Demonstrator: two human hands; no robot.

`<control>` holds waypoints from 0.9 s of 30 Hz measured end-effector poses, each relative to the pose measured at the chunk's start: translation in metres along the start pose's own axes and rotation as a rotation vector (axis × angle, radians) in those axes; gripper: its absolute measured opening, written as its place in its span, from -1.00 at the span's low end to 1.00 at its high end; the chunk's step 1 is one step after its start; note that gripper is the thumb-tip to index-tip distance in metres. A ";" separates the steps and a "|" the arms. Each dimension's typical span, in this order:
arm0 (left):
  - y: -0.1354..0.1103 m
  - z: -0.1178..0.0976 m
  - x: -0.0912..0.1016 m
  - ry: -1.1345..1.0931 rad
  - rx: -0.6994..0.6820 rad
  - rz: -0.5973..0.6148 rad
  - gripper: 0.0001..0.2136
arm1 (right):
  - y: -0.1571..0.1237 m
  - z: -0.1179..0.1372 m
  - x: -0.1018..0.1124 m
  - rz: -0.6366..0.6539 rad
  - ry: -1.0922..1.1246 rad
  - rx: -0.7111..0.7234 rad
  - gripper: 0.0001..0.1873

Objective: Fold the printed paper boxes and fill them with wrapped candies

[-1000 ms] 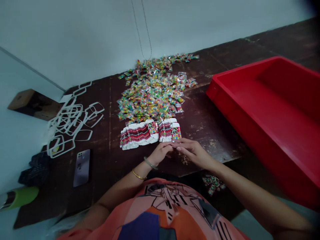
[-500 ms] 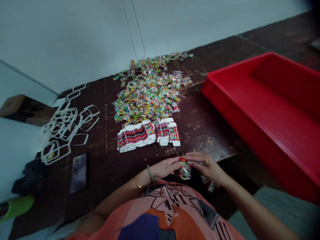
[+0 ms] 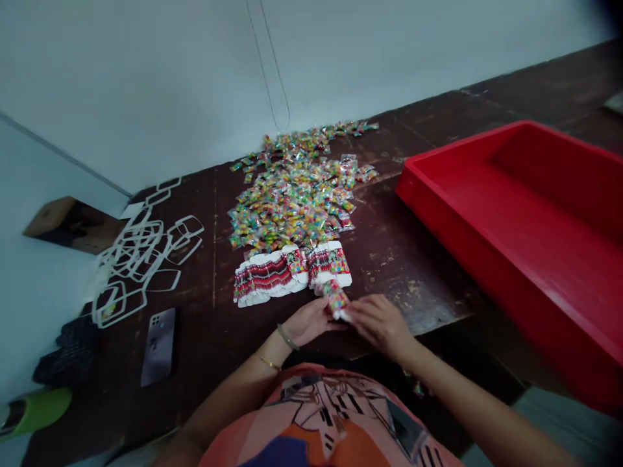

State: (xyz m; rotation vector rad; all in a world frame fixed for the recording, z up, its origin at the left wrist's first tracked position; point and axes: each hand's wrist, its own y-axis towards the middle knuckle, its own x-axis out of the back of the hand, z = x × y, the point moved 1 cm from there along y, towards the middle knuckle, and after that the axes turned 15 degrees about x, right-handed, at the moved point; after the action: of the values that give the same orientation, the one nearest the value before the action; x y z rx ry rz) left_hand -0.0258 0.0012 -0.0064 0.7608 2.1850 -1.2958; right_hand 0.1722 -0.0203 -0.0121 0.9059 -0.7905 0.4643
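A small printed carton (image 3: 335, 297), red with multicoloured dots and white end flaps, is tilted between my hands, just in front of the carton stacks. My left hand (image 3: 310, 322) closes on its left side with thumb and fingers. At the carton's lower right end, the fingers of my right hand (image 3: 380, 324) are pinched on it, slightly blurred. Flattened cartons lie in two overlapping rows, a longer left row (image 3: 265, 277) and a shorter right row (image 3: 326, 263). Behind them spreads a heap of small clear packets (image 3: 292, 207) filled with colourful sweets.
A large red tray (image 3: 467, 214) stands at the right. On the left lie white loop-shaped bands (image 3: 141, 253), a phone (image 3: 159, 347), a dark crumpled bag (image 3: 63, 353) and a green cylinder (image 3: 46, 408). A cardboard box (image 3: 73, 224) is at the far left, and a cord hangs by the wall.
Both hands have moved forward and left, from near my waist towards the carton rows. The colourful item between them was held upright; now a tilted carton with white flaps shows. The view has shifted slightly.
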 end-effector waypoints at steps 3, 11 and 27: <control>0.010 0.008 -0.009 -0.051 -0.003 -0.027 -0.73 | -0.001 0.019 0.007 -0.041 0.053 -0.059 -0.64; 0.003 -0.001 -0.013 0.090 0.014 -0.191 -0.79 | 0.028 0.011 0.008 -0.045 0.268 -0.250 -0.85; -0.008 0.009 -0.034 0.540 0.009 -0.094 -0.68 | 0.042 0.008 0.043 0.164 0.891 -0.331 -0.82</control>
State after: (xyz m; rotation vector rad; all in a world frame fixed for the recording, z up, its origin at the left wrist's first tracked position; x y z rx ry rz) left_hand -0.0053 -0.0170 0.0166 1.1270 2.6597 -1.2491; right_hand 0.1686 -0.0022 0.0451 0.2578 -0.1067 0.7758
